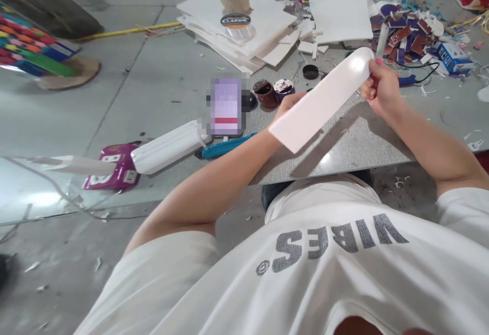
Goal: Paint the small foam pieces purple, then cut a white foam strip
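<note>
A long white foam board strip (pixel 323 101), rounded at its far right end and cut straight at the near left end, is raised at a slant above the table. My right hand (pixel 385 87) is closed on the rounded end, thumb on the edge and fingers curled. Under the straight-ended half, my left hand (pixel 291 101) holds the strip from beneath; most of its fingers are hidden behind the board. Just beyond the left hand stand two open paint jars, one brown (pixel 265 95) and one white-smeared (pixel 283 87). A black lid (pixel 310 72) lies behind the strip.
Stacked white boards (pixel 263 16) carry a tape roll (pixel 237 28). Coloured scraps (pixel 407 31) and a blue box (pixel 454 58) lie at the back right. Left are a phone (pixel 226 103), a teal cutter (pixel 227 146), a white bar (pixel 171 146) and a purple power strip (pixel 118 166).
</note>
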`<state>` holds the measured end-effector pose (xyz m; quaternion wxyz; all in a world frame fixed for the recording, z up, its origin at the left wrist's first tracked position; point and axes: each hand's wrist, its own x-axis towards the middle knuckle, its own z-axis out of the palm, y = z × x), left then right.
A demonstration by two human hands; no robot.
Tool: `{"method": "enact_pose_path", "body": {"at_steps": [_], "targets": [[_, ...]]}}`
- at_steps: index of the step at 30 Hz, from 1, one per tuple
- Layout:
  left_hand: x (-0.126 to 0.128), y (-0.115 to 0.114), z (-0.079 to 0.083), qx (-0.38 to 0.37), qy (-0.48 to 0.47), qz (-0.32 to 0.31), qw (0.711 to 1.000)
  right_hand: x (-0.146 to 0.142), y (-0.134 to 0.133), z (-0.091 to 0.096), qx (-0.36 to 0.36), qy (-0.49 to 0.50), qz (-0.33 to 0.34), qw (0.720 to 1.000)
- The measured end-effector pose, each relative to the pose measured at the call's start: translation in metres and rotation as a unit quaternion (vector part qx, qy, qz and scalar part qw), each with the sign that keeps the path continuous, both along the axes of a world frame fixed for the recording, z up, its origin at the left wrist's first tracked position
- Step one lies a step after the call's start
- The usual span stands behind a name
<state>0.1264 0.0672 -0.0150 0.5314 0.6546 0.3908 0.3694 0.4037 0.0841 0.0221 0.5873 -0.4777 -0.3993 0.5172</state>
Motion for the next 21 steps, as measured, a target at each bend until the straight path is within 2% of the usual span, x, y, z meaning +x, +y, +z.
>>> {"method": "enact_pose_path", "body": {"at_steps": [4,7,9,11,13,15,16,19,21], "targets": [[0.001,-0.008,0.018,-0.089,-0.067,-0.087,0.990,-0.017,-0.010,-0.008,0.018,-0.020,0.031,0.999],[0.003,-0.014,0.028,-0.171,-0.096,-0.178,0.964,-0.029,-0.020,-0.012,0.036,-0.051,0.054,0.997],[0.005,-0.017,0.030,-0.204,-0.104,-0.201,0.952,-0.033,-0.025,-0.015,0.045,-0.064,0.070,0.994],[0.007,-0.019,0.029,-0.203,-0.098,-0.195,0.955,-0.034,-0.027,-0.017,0.054,-0.068,0.088,0.992],[0.006,-0.019,0.029,-0.138,-0.036,-0.169,0.975,-0.033,-0.027,-0.018,0.054,-0.067,0.097,0.992],[0.000,-0.016,0.033,-0.032,0.063,-0.121,0.990,-0.032,-0.026,-0.019,0.042,-0.066,0.100,0.992],[-0.007,-0.013,0.039,0.022,0.114,-0.092,0.989,-0.031,-0.026,-0.019,0.036,-0.064,0.100,0.992],[-0.044,0.002,0.067,0.115,0.199,-0.024,0.973,-0.030,-0.025,-0.017,0.027,-0.057,0.094,0.994],[-0.080,0.017,0.087,0.177,0.244,0.069,0.951,-0.030,-0.025,-0.014,0.023,-0.050,0.089,0.995]]}}
